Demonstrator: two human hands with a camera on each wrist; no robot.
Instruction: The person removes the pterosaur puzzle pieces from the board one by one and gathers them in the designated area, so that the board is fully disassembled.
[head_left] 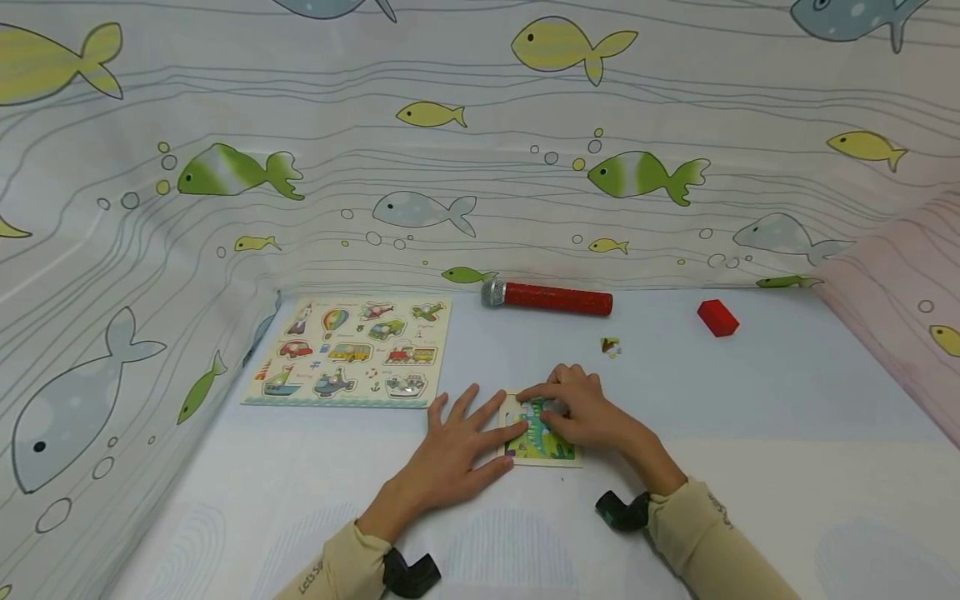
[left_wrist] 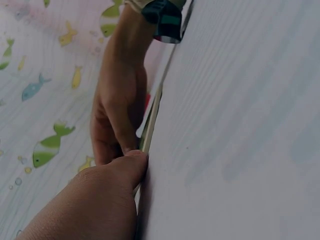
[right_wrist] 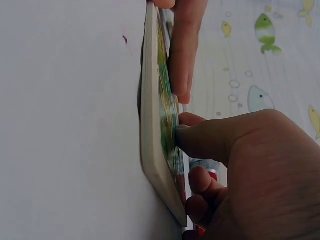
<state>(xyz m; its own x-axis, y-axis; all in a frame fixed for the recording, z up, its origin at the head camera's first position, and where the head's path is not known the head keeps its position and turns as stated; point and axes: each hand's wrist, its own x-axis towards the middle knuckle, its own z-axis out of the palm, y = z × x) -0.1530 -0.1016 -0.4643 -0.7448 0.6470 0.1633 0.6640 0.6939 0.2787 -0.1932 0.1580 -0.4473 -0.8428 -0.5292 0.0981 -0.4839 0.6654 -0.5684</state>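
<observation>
A small dinosaur jigsaw puzzle in a pale-edged board lies on the table between the hands. My left hand is spread at its left side, with thumb and fingertips over the edge and one finger reaching onto the picture. Over the upper part of the board is my right hand; its index finger stretches toward the upper left corner. The right thumb presses on the picture in the right wrist view, while other fingers bend near the board's far edge. Part of the picture is hidden under this hand.
A loose puzzle piece lies beyond the right hand. Farther back are a red microphone and a red block. To the left sits a larger vehicle peg puzzle. A fish-print curtain rises behind the table.
</observation>
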